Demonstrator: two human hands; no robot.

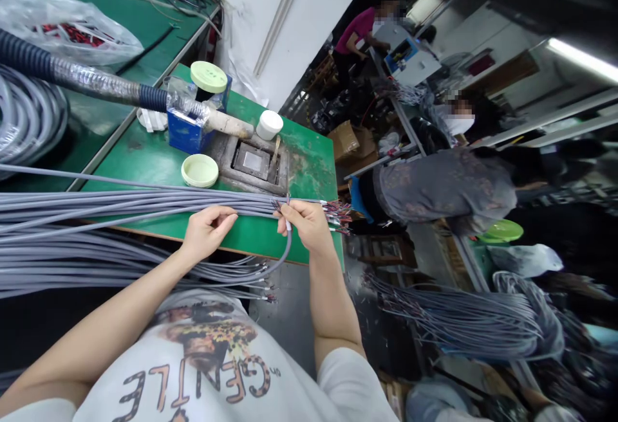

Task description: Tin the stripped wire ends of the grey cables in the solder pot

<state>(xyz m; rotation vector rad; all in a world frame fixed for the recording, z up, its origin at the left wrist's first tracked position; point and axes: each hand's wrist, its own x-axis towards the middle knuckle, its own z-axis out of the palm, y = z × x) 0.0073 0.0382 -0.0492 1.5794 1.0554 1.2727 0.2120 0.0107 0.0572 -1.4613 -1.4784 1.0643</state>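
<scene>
My right hand (306,221) pinches a grey cable (288,242) close to its stripped end, where thin dark wires stick out above the fingers. This cable bends down and back to the left under the table edge. My left hand (208,232) is closed, thumb against fingers, beside the bundle of grey cables (145,202); whatever it may hold is hidden. The bundle lies along the green table (309,152), its stripped coloured ends (340,213) just past my right hand. Beyond the hands sits a square metal pot (253,161) with a brush (275,152) on its rim.
A hose (101,81) taped to a blue box (186,132) ends above the pot. Around it are a white tub (269,125), a pale shallow dish (199,171) and a round-lidded container (208,76). More cables (203,271) hang below the table edge. Co-workers stand at the right.
</scene>
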